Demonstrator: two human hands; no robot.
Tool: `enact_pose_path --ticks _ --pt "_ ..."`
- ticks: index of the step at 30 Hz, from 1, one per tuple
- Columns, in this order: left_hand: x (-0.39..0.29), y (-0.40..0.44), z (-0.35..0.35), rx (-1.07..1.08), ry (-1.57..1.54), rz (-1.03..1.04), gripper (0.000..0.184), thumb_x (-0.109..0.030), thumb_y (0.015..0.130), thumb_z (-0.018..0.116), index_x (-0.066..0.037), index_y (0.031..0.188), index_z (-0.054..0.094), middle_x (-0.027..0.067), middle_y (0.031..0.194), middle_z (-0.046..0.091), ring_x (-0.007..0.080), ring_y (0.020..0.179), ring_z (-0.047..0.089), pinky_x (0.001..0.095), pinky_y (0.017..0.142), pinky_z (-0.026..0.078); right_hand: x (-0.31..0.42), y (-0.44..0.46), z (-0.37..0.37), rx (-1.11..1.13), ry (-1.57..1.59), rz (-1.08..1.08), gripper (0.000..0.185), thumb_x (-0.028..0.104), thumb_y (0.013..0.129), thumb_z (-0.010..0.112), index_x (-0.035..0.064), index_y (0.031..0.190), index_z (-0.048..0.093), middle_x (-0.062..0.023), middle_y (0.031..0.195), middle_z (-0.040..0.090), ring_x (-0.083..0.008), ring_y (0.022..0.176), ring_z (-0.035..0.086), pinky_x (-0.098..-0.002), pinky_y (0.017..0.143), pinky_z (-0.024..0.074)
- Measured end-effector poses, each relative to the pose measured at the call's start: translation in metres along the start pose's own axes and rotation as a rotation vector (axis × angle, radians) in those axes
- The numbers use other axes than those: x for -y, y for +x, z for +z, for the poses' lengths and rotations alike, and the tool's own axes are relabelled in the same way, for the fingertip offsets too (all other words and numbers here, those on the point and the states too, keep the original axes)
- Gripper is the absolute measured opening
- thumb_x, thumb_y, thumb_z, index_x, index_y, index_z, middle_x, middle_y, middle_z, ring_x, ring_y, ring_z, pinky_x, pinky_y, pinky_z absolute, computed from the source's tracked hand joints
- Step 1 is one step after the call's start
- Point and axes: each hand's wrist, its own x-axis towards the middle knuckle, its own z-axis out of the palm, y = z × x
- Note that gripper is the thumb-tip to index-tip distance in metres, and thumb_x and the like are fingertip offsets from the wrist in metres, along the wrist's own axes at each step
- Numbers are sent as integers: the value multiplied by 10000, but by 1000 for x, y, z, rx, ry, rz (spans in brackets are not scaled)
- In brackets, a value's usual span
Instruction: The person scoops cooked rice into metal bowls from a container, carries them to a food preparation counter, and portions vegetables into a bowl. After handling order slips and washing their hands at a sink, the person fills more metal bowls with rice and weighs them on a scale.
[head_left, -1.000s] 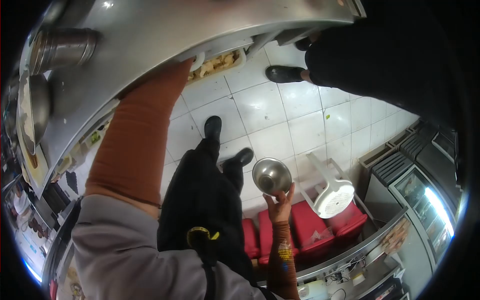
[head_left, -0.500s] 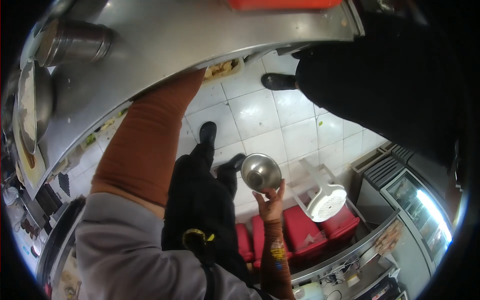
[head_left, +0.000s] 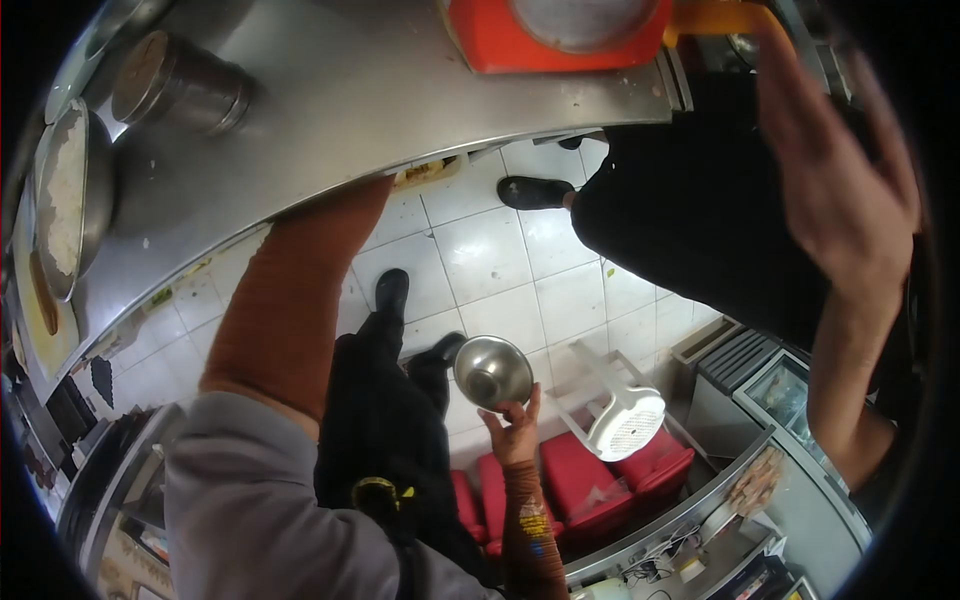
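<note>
Above white floor tiles (head_left: 490, 250): one round silver metal bowl (head_left: 500, 366), gripped at rim by one half-curled right hand (head_left: 515, 440). Left hand: hidden beneath one grey steel counter (head_left: 340, 110), grip undeterminable. Nearby: one white plastic stool (head_left: 630, 422). Atop counter: one metal cylinder (head_left: 190, 85).

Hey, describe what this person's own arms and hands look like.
The left arm wears a grey shirt sleeve over a snug rust-brown arm sleeve; the left hand is out of sight. The right arm has a similar brown sleeve with a yellow marking and some blue. The right hand shows no glove.
</note>
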Motion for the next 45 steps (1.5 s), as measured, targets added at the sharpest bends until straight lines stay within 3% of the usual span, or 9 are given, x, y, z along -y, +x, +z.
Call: enact_pose_path --ticks 4,11,14,16,21,28,29,42,45 --pt "0 -4 -10 -8 -88 -18 337 -306 852 599 -58 1080 595 117 1003 625 235 869 615 342 673 531 7 2 -3 26 17 12 282 174 702 817 74 865 610 -296 1440 258 -215 761 644 -313 695 558" --pt "-41 -32 -39 -2 -792 0 328 -302 850 602 -59 1070 597 113 999 622 224 866 615 332 654 537 32 46 -9 -57 77 -190 328 111 673 824 49 925 625 -61 860 619 -251 888 629 -359 877 505" --pt "-93 -84 -50 54 -1270 64 324 -300 848 603 -60 1066 598 112 997 620 219 865 614 328 646 539 82 90 -17 -133 128 -221 305 98 664 826 60 893 628 -194 1224 510 -329 1106 558 -365 938 471" --pt "-131 -143 -61 16 -1414 37 318 -296 886 602 -37 1070 594 46 905 634 98 795 607 210 521 463 107 116 -25 -121 153 -303 288 81 663 820 70 868 618 -309 1495 111 -396 1285 410 -354 949 461" --pt "-164 -275 -95 7 -1879 -17 246 -120 848 638 -18 1065 583 67 910 634 136 730 639 210 478 471 168 113 -41 11 303 -518 230 93 693 790 72 827 604 -278 1478 221 -400 1254 441 -362 967 429" --pt "-86 -358 -287 -839 -903 -37 237 -112 795 631 -43 1021 623 99 958 631 207 732 635 294 565 514 160 29 -28 154 311 -615 258 75 660 804 63 814 598 -262 1415 331 -409 1279 399 -385 1018 387" --pt "-50 -348 -296 -1145 -59 104 285 -116 756 642 -76 1038 624 122 986 622 284 858 619 347 718 515 149 17 -24 166 302 -583 261 84 658 806 68 820 603 -269 1407 337 -419 1271 403 -390 1017 388" --pt "-2 -341 -382 -731 275 -172 247 -166 732 688 -103 970 660 108 869 664 301 814 626 380 791 502 48 -31 5 133 153 -527 259 78 655 823 37 816 625 -206 1308 436 -263 949 613 -334 766 538" --pt "8 -341 -354 -1223 573 84 210 -150 751 689 -83 950 675 107 872 672 255 772 631 328 747 511 62 -24 3 99 160 -568 265 73 658 821 32 834 629 -217 1307 434 -283 948 622 -329 767 545"
